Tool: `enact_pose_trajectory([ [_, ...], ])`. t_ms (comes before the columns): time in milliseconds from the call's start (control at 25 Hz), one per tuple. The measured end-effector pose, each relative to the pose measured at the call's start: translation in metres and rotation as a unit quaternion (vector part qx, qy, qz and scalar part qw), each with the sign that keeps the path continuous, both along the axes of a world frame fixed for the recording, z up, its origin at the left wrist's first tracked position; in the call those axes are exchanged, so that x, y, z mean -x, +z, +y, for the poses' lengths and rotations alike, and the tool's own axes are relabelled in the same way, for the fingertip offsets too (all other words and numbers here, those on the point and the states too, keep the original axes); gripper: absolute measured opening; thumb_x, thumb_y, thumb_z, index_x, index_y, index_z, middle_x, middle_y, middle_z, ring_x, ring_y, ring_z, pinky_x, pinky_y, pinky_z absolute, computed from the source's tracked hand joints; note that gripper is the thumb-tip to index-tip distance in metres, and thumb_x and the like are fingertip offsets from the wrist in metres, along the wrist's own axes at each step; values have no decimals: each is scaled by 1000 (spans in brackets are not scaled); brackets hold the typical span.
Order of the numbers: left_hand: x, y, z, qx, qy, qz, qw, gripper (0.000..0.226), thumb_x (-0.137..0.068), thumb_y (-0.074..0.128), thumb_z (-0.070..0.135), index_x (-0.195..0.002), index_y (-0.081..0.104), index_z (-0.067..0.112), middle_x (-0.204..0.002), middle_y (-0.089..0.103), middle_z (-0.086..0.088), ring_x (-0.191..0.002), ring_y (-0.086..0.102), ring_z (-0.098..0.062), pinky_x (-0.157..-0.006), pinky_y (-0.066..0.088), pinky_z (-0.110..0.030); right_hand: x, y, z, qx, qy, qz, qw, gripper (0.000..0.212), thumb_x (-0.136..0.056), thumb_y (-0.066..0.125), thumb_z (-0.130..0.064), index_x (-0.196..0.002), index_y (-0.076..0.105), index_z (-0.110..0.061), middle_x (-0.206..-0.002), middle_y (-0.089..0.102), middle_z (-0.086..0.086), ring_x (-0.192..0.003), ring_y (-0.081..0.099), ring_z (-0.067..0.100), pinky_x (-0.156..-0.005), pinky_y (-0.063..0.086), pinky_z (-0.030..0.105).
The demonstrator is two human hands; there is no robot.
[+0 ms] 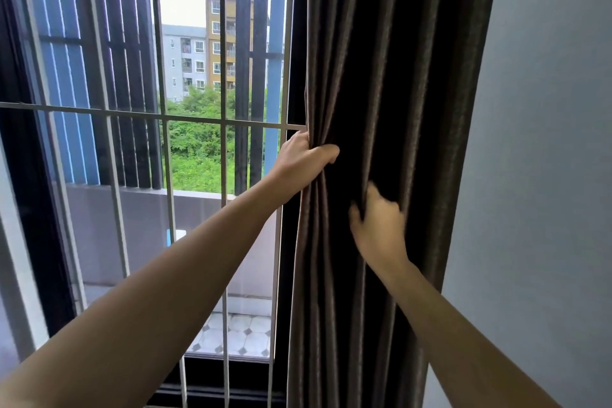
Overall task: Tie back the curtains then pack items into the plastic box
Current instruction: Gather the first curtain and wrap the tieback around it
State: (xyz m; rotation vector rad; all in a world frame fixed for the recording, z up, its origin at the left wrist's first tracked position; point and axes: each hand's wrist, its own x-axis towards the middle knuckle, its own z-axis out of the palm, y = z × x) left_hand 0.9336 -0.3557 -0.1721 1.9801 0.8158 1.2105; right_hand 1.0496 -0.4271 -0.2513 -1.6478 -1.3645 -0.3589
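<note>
A dark brown curtain [390,60] hangs gathered in folds at the right side of the window. My left hand [306,159] grips its left edge at mid-height, fingers curled round the bunched fabric. My right hand [379,223] is lower and to the right, with its fingers tucked into a fold of the same curtain; it is blurred, so the grip is unclear. No tie-back and no plastic box are in view.
White window bars [223,122] stand across the glass to the left of the curtain, with a balcony and buildings beyond. A dark window frame [20,175] runs down the far left. A pale grey wall [546,142] fills the right side.
</note>
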Motion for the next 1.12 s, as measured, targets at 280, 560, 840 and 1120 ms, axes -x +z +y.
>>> enact_pose_trajectory([
  [280, -8, -1, 2, 65, -134, 12, 989, 27, -83, 36, -1, -102, 50, 12, -75, 48, 4, -69, 47, -10, -59, 39, -21, 4, -59, 0, 78, 73, -48, 993, 27, -93, 51, -8, -119, 58, -8, -98, 70, 5, -85, 69, 19, -82, 56, 32],
  [560, -19, 1, -9, 109, -193, -4, 975, 25, -78, 34, -6, -71, 27, 16, -59, 51, 5, -55, 51, -9, -50, 42, -18, 8, -79, 4, 102, 74, -48, 991, 28, -91, 49, -4, -117, 58, -9, -97, 70, 6, -86, 69, 20, -84, 54, 27],
  [840, -24, 0, -13, 34, -87, 58, 994, 18, -84, 53, 14, -101, 57, 16, -88, 63, 4, -76, 60, -8, -58, 43, -16, 7, -77, -6, 178, 127, -59, 974, 18, -90, 48, -13, -106, 56, -8, -83, 64, 6, -71, 65, 21, -68, 57, 32],
  [1120, -23, -7, -7, 8, -56, 41, 998, 43, -74, 39, 18, -112, 57, 11, -115, 59, -20, -86, 57, -22, -70, 44, -28, -13, -2, -8, -240, 9, -53, 969, 60, -88, 60, -14, -139, 32, -2, -147, 32, 18, -138, 30, 22, -115, 26, 27],
])
